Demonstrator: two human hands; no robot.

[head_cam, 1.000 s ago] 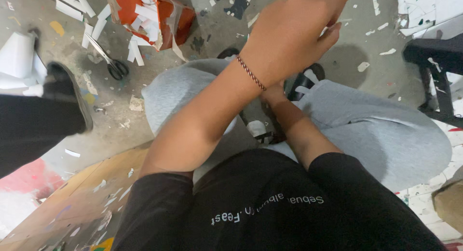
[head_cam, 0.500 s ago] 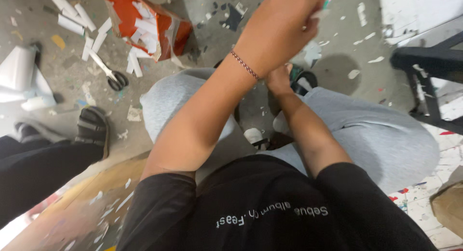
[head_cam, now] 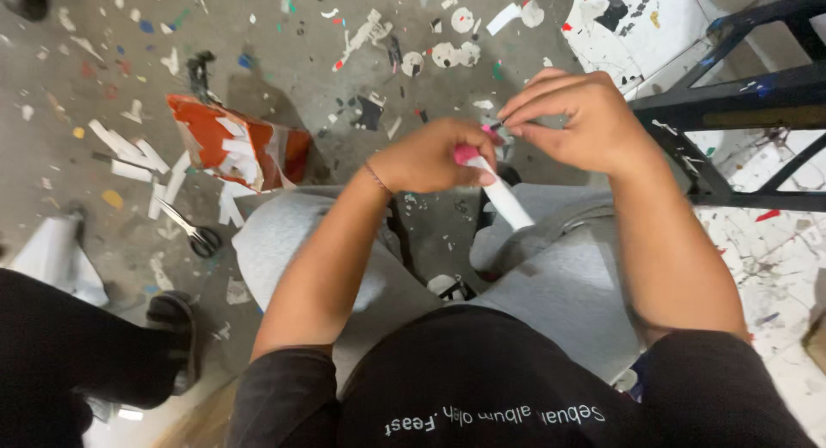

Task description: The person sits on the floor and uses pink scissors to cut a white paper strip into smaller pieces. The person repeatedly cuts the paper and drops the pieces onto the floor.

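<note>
White tube with a pink end sits above the person's lap, gripped in the left hand, whose fingers are curled closed around its upper part. Just beside it, the right hand pinches its fingertips together at the pink tip; whatever small piece they hold is too tiny to tell. It looks like the tip is being worked on or pulled at, a step that calls for a steady grip and a fine pinch. Further out, scissors, an orange-and-white torn bag and paper scraps lie on the grey floor; a black metal frame stands to the right.
</note>
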